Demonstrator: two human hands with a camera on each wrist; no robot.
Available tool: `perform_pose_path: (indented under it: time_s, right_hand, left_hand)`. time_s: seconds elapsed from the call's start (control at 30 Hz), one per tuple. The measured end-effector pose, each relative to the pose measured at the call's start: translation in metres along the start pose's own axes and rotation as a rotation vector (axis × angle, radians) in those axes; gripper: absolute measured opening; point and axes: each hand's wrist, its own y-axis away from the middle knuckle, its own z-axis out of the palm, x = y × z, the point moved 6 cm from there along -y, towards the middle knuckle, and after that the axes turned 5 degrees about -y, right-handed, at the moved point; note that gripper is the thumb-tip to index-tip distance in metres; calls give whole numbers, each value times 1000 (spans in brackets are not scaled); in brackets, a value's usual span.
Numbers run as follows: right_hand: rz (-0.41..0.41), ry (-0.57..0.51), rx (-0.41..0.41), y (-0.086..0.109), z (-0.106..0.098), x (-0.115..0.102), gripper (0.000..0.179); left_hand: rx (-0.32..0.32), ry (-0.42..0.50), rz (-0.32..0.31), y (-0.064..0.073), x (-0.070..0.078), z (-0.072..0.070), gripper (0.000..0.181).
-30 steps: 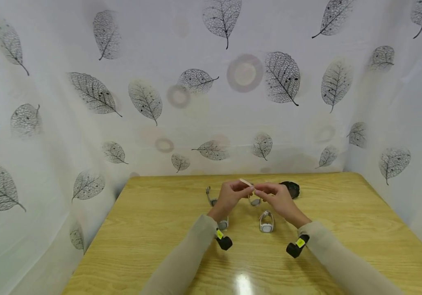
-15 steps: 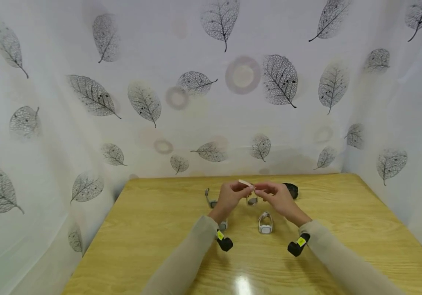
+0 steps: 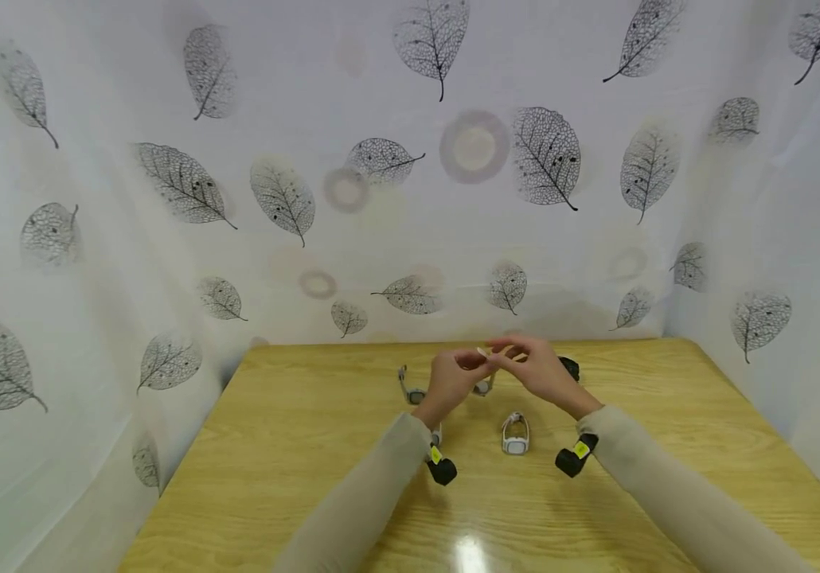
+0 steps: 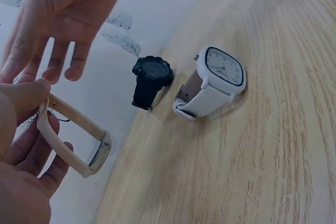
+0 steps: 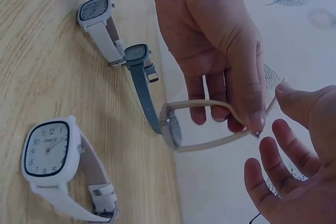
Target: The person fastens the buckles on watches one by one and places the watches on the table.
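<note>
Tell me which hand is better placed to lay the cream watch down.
Probably the left hand: it pinches the cream watch by its strap, while the right hand has its fingers apart and no clear grip.

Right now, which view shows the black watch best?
Left wrist: the black watch shows dial and strap with nothing in front. Head shows only a small dark piece, partly hidden by the right hand. Right wrist doesn't show it.
</note>
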Motion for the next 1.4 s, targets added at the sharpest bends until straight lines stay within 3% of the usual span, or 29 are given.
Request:
perform_pose_path:
  time_s: [0.27, 0.67, 1.0, 1.23, 1.4]
  right_hand:
    - [-59, 79, -13, -5, 7, -13, 25]
    - [-41, 40, 13, -1, 7, -6, 24]
    - [-23, -95, 43, 6, 1, 2, 27]
    - [3, -219, 52, 8, -1, 6, 30]
    - [30, -265, 59, 10, -1, 10, 32]
  left_hand:
    - [10, -88, 94, 1, 1, 0, 14]
    - [-45, -100, 100, 3, -6, 0, 15]
    - [-56, -79, 87, 7, -12, -3, 19]
    - [-45, -128, 112, 10, -10, -2, 22]
    - [-30, -95, 138, 12, -10, -1, 20]
